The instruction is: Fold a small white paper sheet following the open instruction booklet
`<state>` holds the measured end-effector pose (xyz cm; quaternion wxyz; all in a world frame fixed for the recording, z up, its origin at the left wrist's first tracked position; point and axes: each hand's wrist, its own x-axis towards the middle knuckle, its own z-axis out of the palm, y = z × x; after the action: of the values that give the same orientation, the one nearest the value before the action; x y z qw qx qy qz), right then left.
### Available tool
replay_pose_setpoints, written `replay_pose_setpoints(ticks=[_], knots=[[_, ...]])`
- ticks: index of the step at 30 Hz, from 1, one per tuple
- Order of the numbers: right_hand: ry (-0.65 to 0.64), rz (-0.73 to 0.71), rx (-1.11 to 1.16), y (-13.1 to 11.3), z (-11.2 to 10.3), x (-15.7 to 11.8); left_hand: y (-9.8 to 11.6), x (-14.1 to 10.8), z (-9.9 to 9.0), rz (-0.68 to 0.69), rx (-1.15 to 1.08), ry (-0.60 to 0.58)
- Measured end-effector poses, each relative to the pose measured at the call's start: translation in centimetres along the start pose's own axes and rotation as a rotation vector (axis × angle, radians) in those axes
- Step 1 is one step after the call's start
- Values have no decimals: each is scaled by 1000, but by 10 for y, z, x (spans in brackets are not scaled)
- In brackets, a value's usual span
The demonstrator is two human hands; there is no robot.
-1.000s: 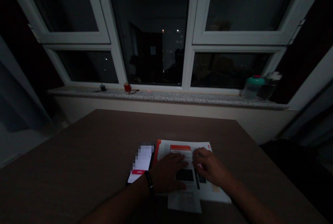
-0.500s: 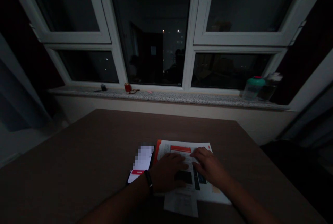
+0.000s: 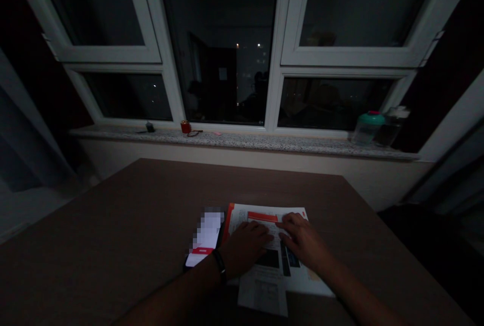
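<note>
A pale paper slip (image 3: 263, 296) lies over the near edge of a printed sheet (image 3: 304, 285) on the tabletop (image 3: 170, 189), its lower end sticking out toward the person. The slip's long axis seems to run away from the person, though its upper end merges with the print under the hands, so I cannot tell where it stops. The sheet points the same way, with an orange strip down its left edge, a red-orange banner near the top and a small red mark in the far right corner (the lettering is too dim to read).

The left hand (image 3: 246, 246) rests palm down on the paper, fingers extended and fairly close together; a dark wristband (image 3: 220, 264) circles that wrist. The right hand (image 3: 300, 239) is on the sheet's right half, fingers bent; I cannot tell whether it pinches anything.

Just left of the sheet lies a phone (image 3: 206, 237), its top leaning right, with a blurred patch and a red bar on its lit screen. Beyond, a red jar (image 3: 185, 127) and a teal-lidded bottle (image 3: 367, 128) stand on the windowsill (image 3: 245, 140).
</note>
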<state>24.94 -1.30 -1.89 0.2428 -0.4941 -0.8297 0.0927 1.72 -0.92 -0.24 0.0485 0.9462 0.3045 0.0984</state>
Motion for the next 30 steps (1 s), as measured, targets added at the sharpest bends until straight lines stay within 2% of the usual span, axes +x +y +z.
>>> replay_pose_setpoints(ticks=[10,14,22,30], knots=[[-10,42,-108,-3,2,2,-6,-1,11,-14,-23,75],[-3,39,-118,-2,2,4,-8,-2,14,-17,-41,70],[83,95,124,11,-7,-1,-6,-3,9,-45,-123,22],[101,13,218,19,-3,-1,-5,-10,8,-38,-168,11]])
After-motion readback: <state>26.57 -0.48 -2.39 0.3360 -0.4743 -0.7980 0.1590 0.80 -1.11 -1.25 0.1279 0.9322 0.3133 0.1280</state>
